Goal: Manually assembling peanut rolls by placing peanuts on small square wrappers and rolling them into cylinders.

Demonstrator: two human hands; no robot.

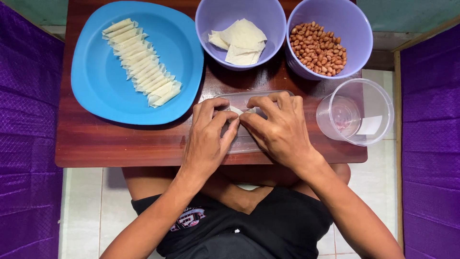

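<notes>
My left hand (207,138) and my right hand (278,125) meet over a clear flat board (249,97) on the wooden table (120,144). Between the fingertips of both hands sits a small pale pastry wrapper (237,111), mostly hidden by the fingers. Both hands pinch it. A blue plate (96,81) at the left holds a row of several rolled pale pastry sticks (141,62). One purple bowl (239,14) holds flat wrapper sheets (242,42). A second purple bowl (345,17) holds peanuts (317,48).
A clear plastic cup (357,112) stands at the table's right edge with a little liquid in it. Purple cloth (28,120) hangs on both sides. My legs sit crossed below the table's near edge, over a tiled floor.
</notes>
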